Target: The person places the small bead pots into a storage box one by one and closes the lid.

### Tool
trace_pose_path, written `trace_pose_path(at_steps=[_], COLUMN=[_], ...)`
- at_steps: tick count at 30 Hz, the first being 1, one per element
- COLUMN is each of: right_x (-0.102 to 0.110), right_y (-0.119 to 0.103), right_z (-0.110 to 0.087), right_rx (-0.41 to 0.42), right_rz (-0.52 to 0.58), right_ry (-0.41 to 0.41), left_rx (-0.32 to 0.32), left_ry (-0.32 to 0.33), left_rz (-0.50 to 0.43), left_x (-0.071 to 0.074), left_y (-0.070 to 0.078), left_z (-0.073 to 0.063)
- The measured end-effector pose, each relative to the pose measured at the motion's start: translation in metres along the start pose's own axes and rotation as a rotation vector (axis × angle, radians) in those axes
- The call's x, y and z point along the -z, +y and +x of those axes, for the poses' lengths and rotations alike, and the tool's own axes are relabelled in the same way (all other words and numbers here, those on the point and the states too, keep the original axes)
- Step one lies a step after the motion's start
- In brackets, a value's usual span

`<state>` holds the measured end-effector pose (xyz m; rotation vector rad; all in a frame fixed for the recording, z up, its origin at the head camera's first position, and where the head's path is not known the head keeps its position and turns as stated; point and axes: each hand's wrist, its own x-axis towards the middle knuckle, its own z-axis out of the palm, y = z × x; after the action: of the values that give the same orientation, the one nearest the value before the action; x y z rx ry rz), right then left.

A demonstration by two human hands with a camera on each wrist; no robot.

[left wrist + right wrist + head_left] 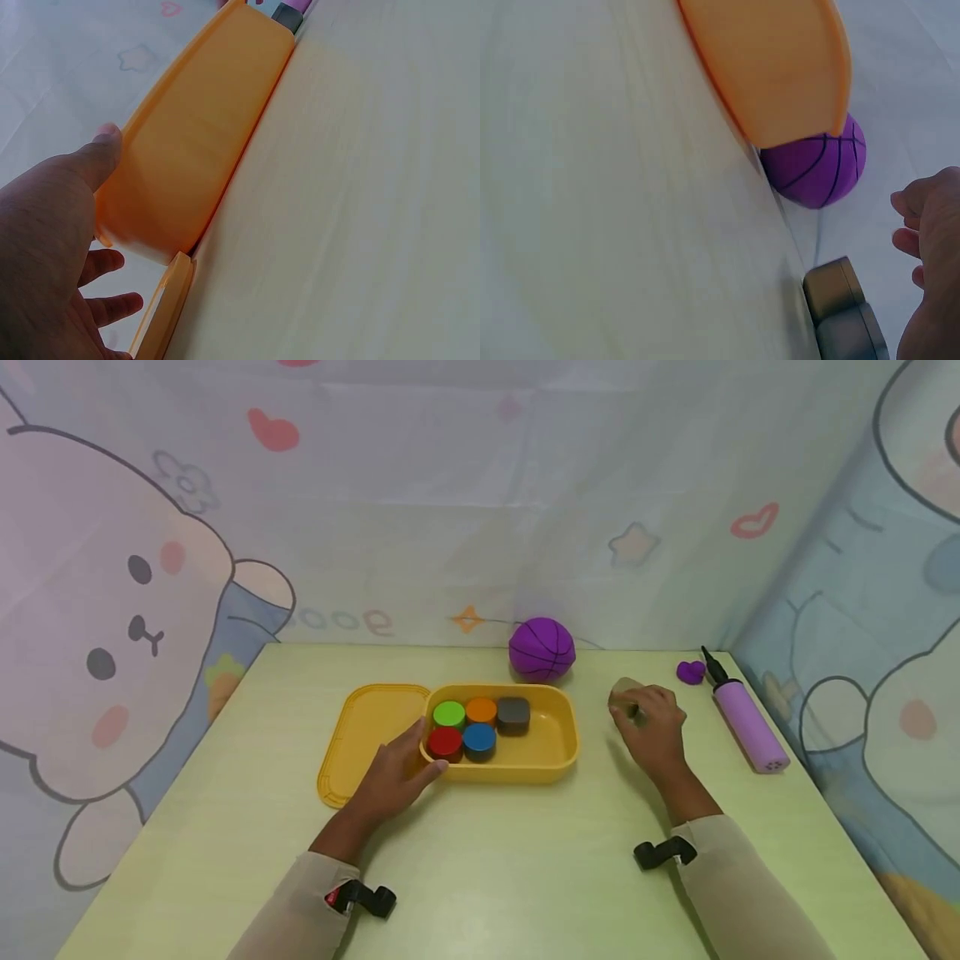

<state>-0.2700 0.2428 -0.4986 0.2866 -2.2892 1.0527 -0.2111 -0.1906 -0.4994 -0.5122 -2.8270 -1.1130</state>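
Observation:
My left hand (392, 781) holds the left end of a yellow plastic box (555, 735), thumb at its front rim, fingers round its left side. Inside the box sit round pieces with green (449, 714), orange (481, 711), red (445, 742) and blue (479, 740) tops, plus a grey rounded-square piece (513, 715). My right hand (652, 727), its fingers loosely bent, hovers right of the box with nothing in its grasp. Close by it on the table stand a brownish rounded-square piece (832, 289) and a grey one (851, 334), partly covered by the hand in the head view.
A yellow lid (360, 735) lies at the box's left. Behind the box is a purple basketball (542, 650). On the far right lie a lavender hand pump (750, 727) with a black nozzle and a small purple item (691, 672). Patterned fabric hangs behind the table.

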Motion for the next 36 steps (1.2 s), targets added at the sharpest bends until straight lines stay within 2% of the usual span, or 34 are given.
trace_pose_path(at_steps=[5, 9, 12, 17, 20, 22, 36], right_x=[0.007, 0.012, 0.015, 0.015, 0.015, 0.016, 0.019], right_y=[0.013, 0.023, 0.030, 0.039, 0.042, 0.042, 0.035], right_z=[-0.004, -0.004, -0.004, -0.007, -0.008, -0.008, -0.011], right_rx=[-0.013, -0.087, -0.197, -0.428, -0.510, -0.531, -0.543], right_rz=[-0.021, -0.031, -0.020, -0.013, -0.014, -0.013, 0.008], right_ry=[0.044, 0.059, 0.038, -0.031, -0.065, -0.082, -0.102], left_rx=[0.009, 0.004, 0.007, 0.014, 0.007, 0.003, 0.000], left_ry=[-0.003, 0.002, 0.000, -0.005, -0.002, 0.003, 0.002], left_rz=[-0.003, -0.014, -0.009, 0.005, 0.008, 0.008, -0.004], left_x=[0.001, 0.000, 0.000, -0.001, -0.001, -0.001, 0.002], left_y=[0.000, 0.000, 0.000, 0.000, 0.001, 0.002, 0.007], left_z=[-0.001, 0.001, 0.001, 0.000, 0.000, 0.000, -0.002])
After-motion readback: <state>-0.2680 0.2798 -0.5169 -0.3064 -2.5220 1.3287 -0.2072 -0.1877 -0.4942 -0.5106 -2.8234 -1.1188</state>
